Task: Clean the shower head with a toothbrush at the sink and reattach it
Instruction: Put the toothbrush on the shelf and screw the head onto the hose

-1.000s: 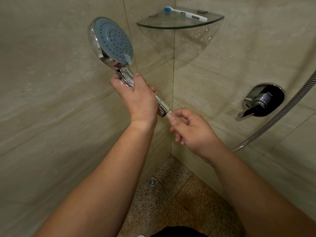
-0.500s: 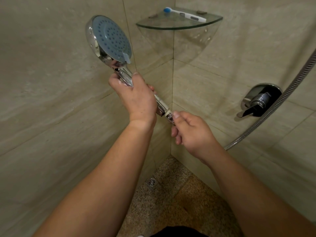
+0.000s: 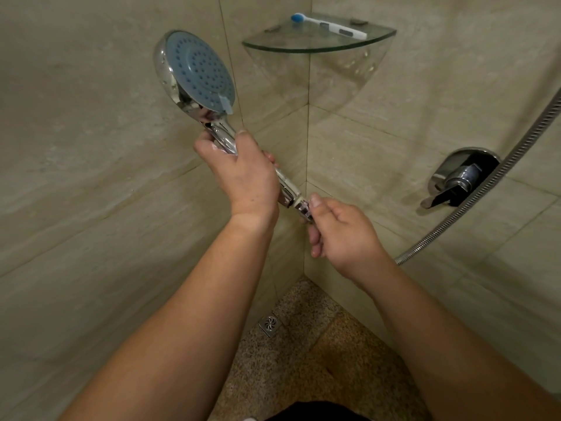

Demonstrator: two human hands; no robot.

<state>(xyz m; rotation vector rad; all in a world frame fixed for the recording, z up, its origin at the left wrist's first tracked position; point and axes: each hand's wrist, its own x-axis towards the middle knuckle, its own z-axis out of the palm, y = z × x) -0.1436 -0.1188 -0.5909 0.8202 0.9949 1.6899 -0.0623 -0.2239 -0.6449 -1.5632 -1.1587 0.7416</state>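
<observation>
**A:** From the head camera: your left hand is wrapped round the handle of the shower head, face turned toward you, up and to the left of the glass shelf. Your right hand has thumb and curled fingers pinched round the hose nut at the handle's lower end, well below the shelf.

**B:** And the toothbrush?

**A:** The toothbrush lies flat on that shelf, untouched. The hose runs down to the right of the shelf, past the tap lever, and disappears behind your right wrist.

**B:** What could go wrong for you here?

**A:** I can't tell whether you're loosening or tightening (the threads are hidden under your fingers). If the nut meets the handle at an angle, it may cross-thread. Chrome looks wet in spots, so your left grip could slip and the shower head drop toward the floor drain below the shelf. The hose's pull could also tug the nut askew.

**B:** Anything different from a second ago?

**A:** Yes. Then a pale bare stub showed between handle and fingers; now the metal nut sits against the handle end. The shower head has also risen slightly toward shelf height.
</observation>
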